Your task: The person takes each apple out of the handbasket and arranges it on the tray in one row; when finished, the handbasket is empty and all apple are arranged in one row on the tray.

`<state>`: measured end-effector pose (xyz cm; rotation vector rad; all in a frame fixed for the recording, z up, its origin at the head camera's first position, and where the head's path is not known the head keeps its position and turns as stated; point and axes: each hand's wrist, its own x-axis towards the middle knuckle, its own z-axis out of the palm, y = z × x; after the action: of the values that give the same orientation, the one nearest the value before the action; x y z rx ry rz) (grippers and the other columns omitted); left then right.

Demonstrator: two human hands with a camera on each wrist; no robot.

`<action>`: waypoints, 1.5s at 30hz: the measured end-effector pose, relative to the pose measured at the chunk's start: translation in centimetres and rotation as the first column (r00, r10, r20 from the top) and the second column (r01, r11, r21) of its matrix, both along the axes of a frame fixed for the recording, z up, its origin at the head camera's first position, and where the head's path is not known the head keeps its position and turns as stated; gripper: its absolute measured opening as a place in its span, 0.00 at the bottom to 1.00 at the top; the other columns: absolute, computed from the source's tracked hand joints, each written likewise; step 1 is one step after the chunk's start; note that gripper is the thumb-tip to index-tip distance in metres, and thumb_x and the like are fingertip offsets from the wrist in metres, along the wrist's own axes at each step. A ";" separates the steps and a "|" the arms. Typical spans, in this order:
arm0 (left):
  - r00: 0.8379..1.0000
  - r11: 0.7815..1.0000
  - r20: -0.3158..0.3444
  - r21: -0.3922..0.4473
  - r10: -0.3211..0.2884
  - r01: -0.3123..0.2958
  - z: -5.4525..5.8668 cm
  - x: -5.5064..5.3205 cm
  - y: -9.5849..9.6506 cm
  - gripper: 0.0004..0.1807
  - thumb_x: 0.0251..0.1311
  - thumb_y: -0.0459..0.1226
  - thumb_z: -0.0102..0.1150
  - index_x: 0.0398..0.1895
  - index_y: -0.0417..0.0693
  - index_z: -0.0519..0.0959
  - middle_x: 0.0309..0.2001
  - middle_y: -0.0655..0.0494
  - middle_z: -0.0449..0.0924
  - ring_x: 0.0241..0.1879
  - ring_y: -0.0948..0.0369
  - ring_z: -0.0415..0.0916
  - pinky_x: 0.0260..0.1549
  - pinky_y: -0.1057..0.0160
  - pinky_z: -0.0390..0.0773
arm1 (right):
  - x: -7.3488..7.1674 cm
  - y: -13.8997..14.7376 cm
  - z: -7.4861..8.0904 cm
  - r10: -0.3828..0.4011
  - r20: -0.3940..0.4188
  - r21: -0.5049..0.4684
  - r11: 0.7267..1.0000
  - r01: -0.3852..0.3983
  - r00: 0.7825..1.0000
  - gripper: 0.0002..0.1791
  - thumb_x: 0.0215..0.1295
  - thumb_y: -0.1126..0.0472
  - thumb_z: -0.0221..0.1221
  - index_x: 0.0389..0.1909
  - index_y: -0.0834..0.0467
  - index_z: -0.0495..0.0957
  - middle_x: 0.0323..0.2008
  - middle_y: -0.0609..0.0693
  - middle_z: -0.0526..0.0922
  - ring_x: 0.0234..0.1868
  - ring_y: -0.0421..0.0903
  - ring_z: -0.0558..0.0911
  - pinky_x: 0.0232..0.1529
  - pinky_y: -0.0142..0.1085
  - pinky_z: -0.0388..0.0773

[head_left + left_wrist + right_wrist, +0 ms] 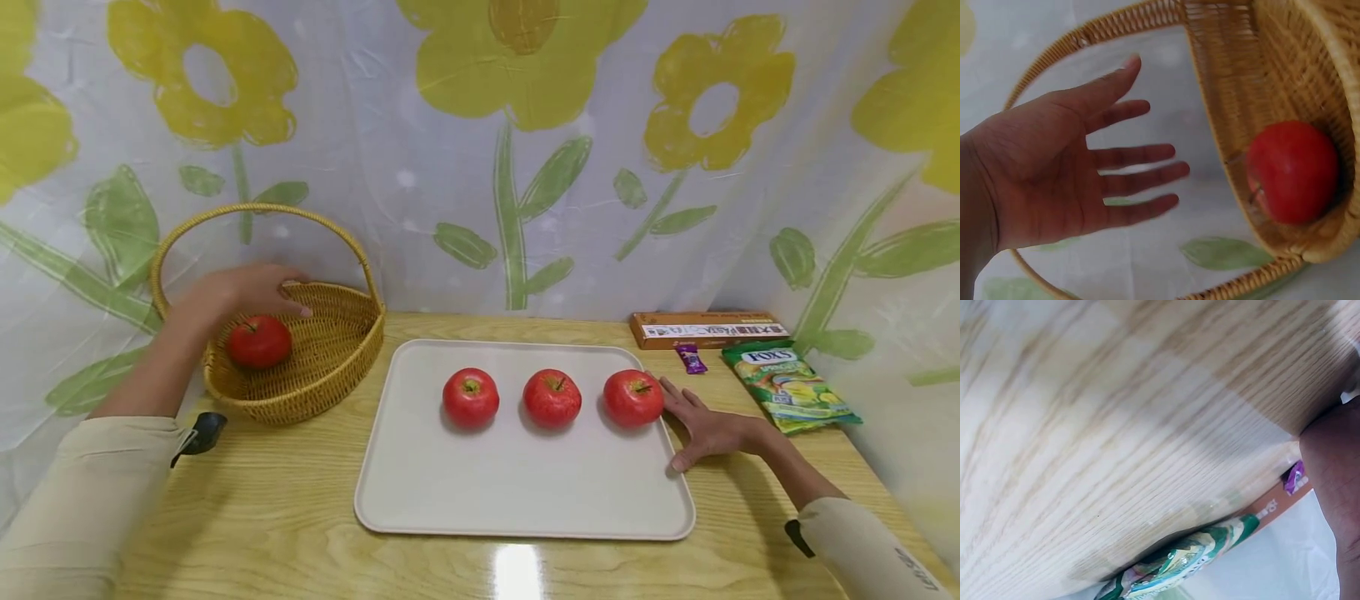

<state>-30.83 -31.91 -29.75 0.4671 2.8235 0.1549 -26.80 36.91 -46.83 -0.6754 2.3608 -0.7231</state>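
My left hand (258, 290) hovers over the wicker basket (337, 367), under its arched handle. In the left wrist view its fingers (1141, 175) are stretched and spread, holding nothing, apart from the red apple (1292, 172) inside the basket. A beige tray (525, 492) carries a row of red apples: a left one (470, 399), a middle one (552, 399) and a right one (633, 398). Beside the tray's right edge is my right hand (708, 431), fingers spread, fingertips close to the right apple. Whether they touch the apple or rim I cannot tell.
Behind my right hand lie a small purple-wrapped candy (691, 359), a long brown box (708, 330) and a green FOX'S candy bag (791, 386). A flower-printed curtain (390, 167) hangs behind the wooden table (285, 517).
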 end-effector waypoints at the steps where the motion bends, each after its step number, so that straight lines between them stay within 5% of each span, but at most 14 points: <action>1: 1.000 1.000 0.018 -0.011 0.012 -0.012 -0.1 -0.2 -0.4 0.38 0.70 0.47 0.64 0.71 0.27 0.68 0.68 0.22 0.70 0.68 0.27 0.68 0.67 0.31 0.69 | 0.0 0.0 0.0 0.001 -0.002 -0.002 1.000 -0.001 1.000 0.77 0.51 0.33 0.75 0.83 0.63 0.33 0.80 0.75 0.22 0.75 0.88 0.27 0.63 0.87 0.33; 9: 0.970 0.986 0.181 -0.062 0.163 -0.154 -1.0 -0.5 -3.0 0.48 0.71 0.53 0.61 0.77 0.25 0.56 0.71 0.17 0.59 0.68 0.24 0.62 0.67 0.26 0.65 | -0.1 0.0 -0.2 0.006 -0.009 -0.008 1.000 -0.007 1.000 0.77 0.51 0.32 0.74 0.83 0.63 0.33 0.80 0.75 0.22 0.75 0.87 0.27 0.64 0.86 0.32; 13: 0.938 0.980 0.283 -0.074 0.199 -0.185 -2.0 -1.2 -4.1 0.48 0.71 0.52 0.61 0.76 0.23 0.55 0.55 0.21 0.69 0.51 0.34 0.75 0.55 0.38 0.79 | -0.1 -0.1 -0.1 -0.005 0.011 0.014 1.000 0.005 1.000 0.76 0.52 0.33 0.75 0.84 0.62 0.33 0.80 0.75 0.22 0.75 0.88 0.27 0.64 0.87 0.32; 17: 0.917 0.972 0.323 -0.096 0.236 -0.217 -3.2 -1.6 -5.0 0.47 0.69 0.52 0.63 0.72 0.22 0.59 0.51 0.25 0.70 0.43 0.43 0.75 0.43 0.48 0.82 | -0.1 -0.2 0.0 -0.017 0.031 0.035 0.999 0.016 0.999 0.76 0.51 0.33 0.75 0.84 0.61 0.33 0.80 0.74 0.21 0.75 0.87 0.27 0.63 0.87 0.32; 22: 0.955 0.985 0.246 -0.087 0.166 -0.149 -4.7 -1.8 -5.4 0.43 0.65 0.48 0.68 0.62 0.17 0.63 0.57 0.21 0.71 0.55 0.32 0.74 0.54 0.38 0.81 | -0.1 -0.3 0.1 -0.012 0.025 0.030 0.999 0.011 1.000 0.76 0.51 0.32 0.74 0.84 0.62 0.34 0.80 0.74 0.22 0.75 0.87 0.27 0.63 0.87 0.31; 27: 0.976 0.989 0.166 -0.065 0.139 -0.130 -5.8 -1.8 -5.4 0.49 0.59 0.43 0.75 0.67 0.18 0.57 0.62 0.17 0.67 0.64 0.24 0.66 0.63 0.31 0.72 | -0.1 -0.3 0.0 -0.005 0.017 0.029 1.000 0.004 1.000 0.76 0.52 0.32 0.74 0.84 0.62 0.34 0.80 0.75 0.22 0.75 0.87 0.28 0.64 0.87 0.32; 33: 0.982 0.991 0.143 -0.063 0.122 -0.114 -4.8 -1.8 -5.2 0.41 0.54 0.43 0.78 0.59 0.24 0.66 0.53 0.27 0.75 0.54 0.34 0.74 0.53 0.37 0.79 | 0.1 -0.3 0.2 -0.007 0.021 0.022 1.000 0.006 1.000 0.76 0.52 0.33 0.74 0.84 0.62 0.34 0.80 0.75 0.22 0.75 0.88 0.28 0.63 0.87 0.32; 42: 0.965 0.981 0.180 -0.055 0.193 -0.186 -2.8 -1.1 -4.5 0.38 0.55 0.47 0.77 0.56 0.30 0.68 0.51 0.31 0.75 0.48 0.39 0.76 0.45 0.40 0.83 | 0.0 -0.3 0.2 0.002 0.019 0.012 1.000 -0.002 1.000 0.76 0.52 0.33 0.74 0.84 0.61 0.33 0.80 0.75 0.22 0.75 0.88 0.28 0.64 0.87 0.32; 45: 0.970 0.981 0.151 -0.065 0.192 -0.184 -2.5 -0.9 -4.5 0.40 0.54 0.50 0.78 0.57 0.31 0.69 0.51 0.32 0.76 0.48 0.40 0.76 0.43 0.44 0.82 | 0.1 -0.3 0.2 0.000 0.020 0.014 1.000 0.000 1.000 0.75 0.52 0.33 0.74 0.84 0.62 0.34 0.80 0.76 0.23 0.75 0.88 0.28 0.63 0.87 0.32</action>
<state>-31.72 -36.38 -32.30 0.1663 2.7053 0.1506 -26.73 36.57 -46.68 -0.6587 2.3457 -0.7092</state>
